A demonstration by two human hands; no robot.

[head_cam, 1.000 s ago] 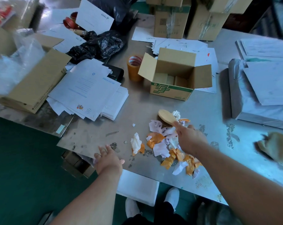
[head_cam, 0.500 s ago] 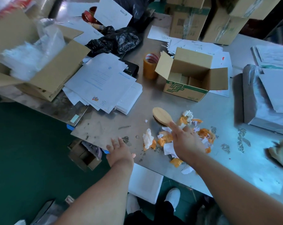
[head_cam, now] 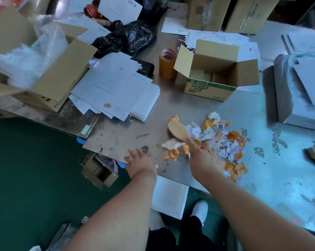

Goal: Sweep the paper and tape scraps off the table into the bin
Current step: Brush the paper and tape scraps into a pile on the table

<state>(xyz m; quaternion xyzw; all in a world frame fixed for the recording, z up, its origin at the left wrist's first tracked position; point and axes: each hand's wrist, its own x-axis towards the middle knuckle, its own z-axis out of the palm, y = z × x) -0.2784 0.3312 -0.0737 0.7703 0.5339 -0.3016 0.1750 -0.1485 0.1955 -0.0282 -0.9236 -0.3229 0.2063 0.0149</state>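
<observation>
Right hand [head_cam: 203, 158] grip clamped on the handle of a wooden brush [head_cam: 178, 130], forefinger laid along it, brush head down on the surface [head_cam: 120, 136] at the left side of the scrap pile [head_cam: 223, 140]. Scraps are crumpled white paper and orange tape, bunched near the front edge, a few strays just left of the brush. Left hand [head_cam: 140, 163] grip apart, fingers spread, palm down at the surface edge, holding nothing. Small open cardboard box [head_cam: 98, 171] on the floor below that corner, probably the bin.

Risks: light scraps scatter or overshoot the box on a fast stroke; sticky tape may cling to the bristles or surface; paper stack [head_cam: 115, 86] nearby could get clipped.
</observation>
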